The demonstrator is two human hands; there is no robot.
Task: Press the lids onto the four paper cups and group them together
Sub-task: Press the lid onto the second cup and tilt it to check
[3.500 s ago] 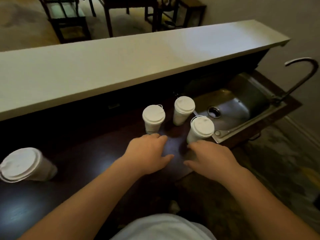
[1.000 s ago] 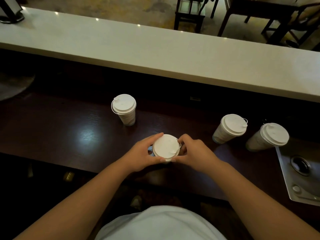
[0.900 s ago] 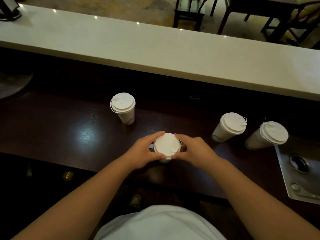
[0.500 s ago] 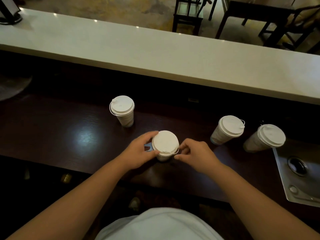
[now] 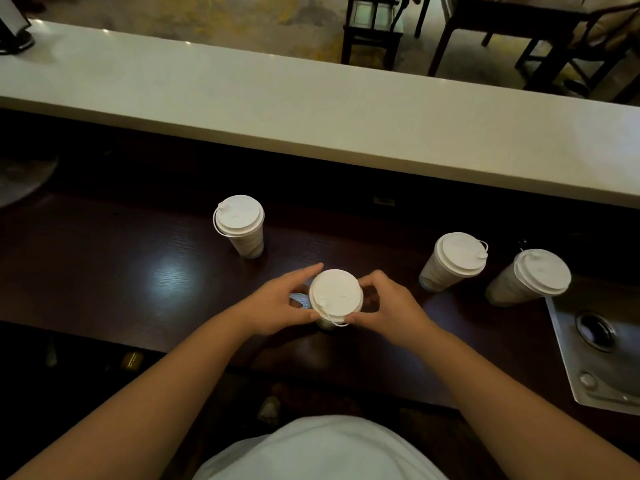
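Four lidded cups (image 5: pixel 335 297), two hands (image 5: pixel 277 303) gripping one

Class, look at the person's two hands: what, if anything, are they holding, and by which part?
Both hands hold the nearest paper cup by its lid rim: the left hand on its left side, the right hand on its right. The other cups are untouched.

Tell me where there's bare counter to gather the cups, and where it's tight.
Widest bare patch: the dark counter left of the far-left cup. Another lies between the held cup and the two right cups. Tight spots: around the left hand and right hand, and beside the sink.
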